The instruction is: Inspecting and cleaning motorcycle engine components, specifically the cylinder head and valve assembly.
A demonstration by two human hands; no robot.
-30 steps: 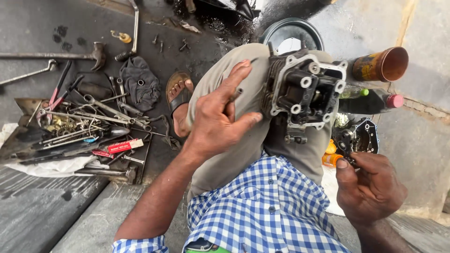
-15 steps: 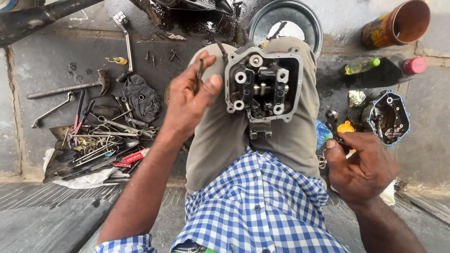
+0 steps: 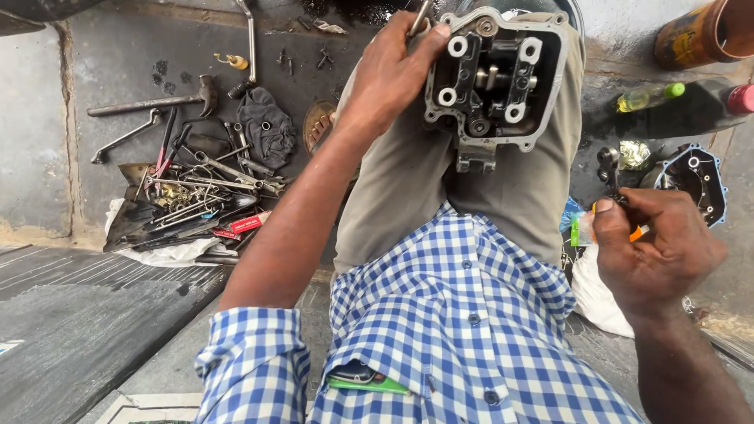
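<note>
Clearly heavy and rigid, the grey cast-metal engine cylinder head (image 3: 496,78) rests on the knee at twelve o'clock; its thick outer rim offers the surest hold. Left hand (image 3: 390,72) grips its left edge, while right hand (image 3: 656,251), at four o'clock, pinches a small dark metal part (image 3: 610,166).

Blue-checked shirt (image 3: 463,314), grey trousers (image 3: 416,180)

Concrete floor (image 3: 94,71) w/ scattered tools (image 3: 196,196)

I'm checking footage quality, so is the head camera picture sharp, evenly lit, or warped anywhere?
Head view: soft, even daylight with no harsh glare; the grey metal engine cylinder head on the knees is sharp; wide-angle distortion bends the edges; the left hand looks crisp, and so does the right hand.
</note>
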